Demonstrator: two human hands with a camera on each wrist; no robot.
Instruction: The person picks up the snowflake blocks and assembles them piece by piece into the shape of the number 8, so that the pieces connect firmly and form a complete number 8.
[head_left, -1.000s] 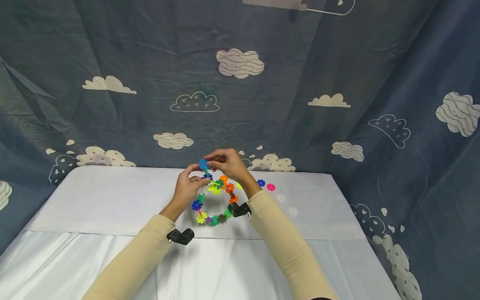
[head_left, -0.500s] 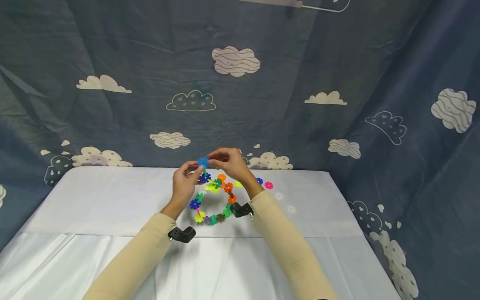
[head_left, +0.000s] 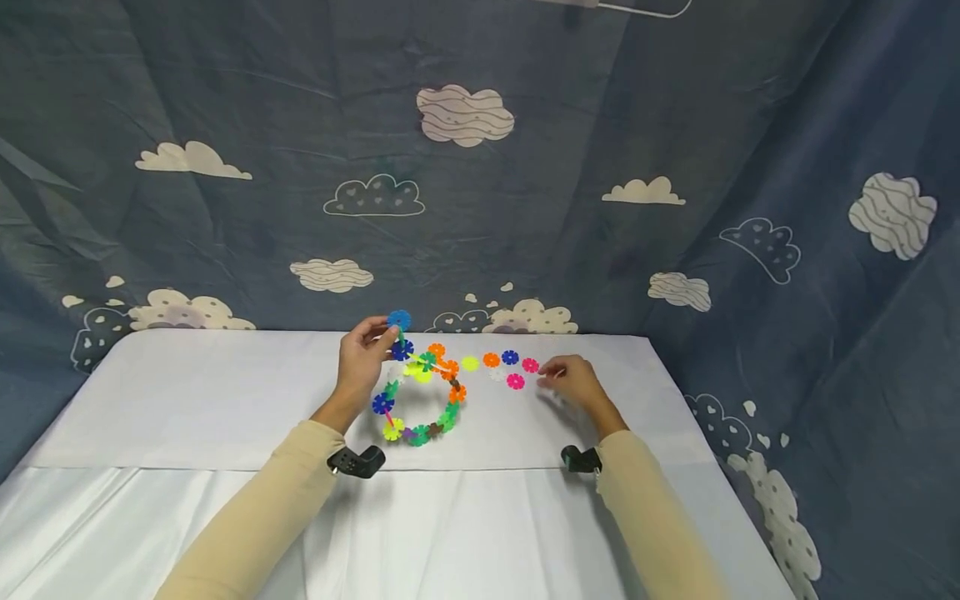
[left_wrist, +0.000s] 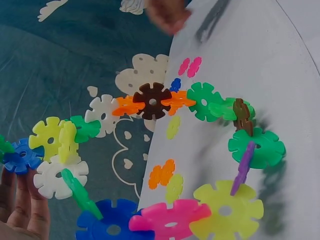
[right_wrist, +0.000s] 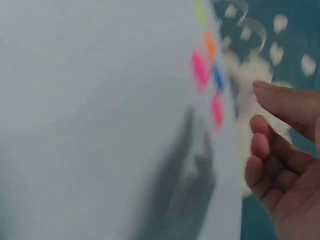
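My left hand (head_left: 358, 360) pinches a chain of notched plastic snowflake discs near a light blue disc (head_left: 400, 320) at its top end. Below the fingers, the chain's multicoloured ring (head_left: 419, 435) hangs as a closed loop over the table. In the left wrist view a dark blue disc (left_wrist: 22, 155) is by the left fingers (left_wrist: 22, 205), and a large yellow disc (left_wrist: 235, 212) lies on the near side of the loop. My right hand (head_left: 576, 385) is just right of a loose pink disc (head_left: 530, 365), its fingers loosely bent with nothing between them.
Several loose discs lie on the white table (head_left: 225, 400) right of the ring, among them a yellow one (head_left: 470, 363), an orange one (head_left: 491, 359), a blue one (head_left: 510, 357) and a second pink one (head_left: 515, 382). A dark cloud-print curtain (head_left: 525, 250) hangs behind the table.
My right hand has let go of the chain's top end and moved right and down to beside the loose discs. The left hand still holds the chain, slightly further left in view.
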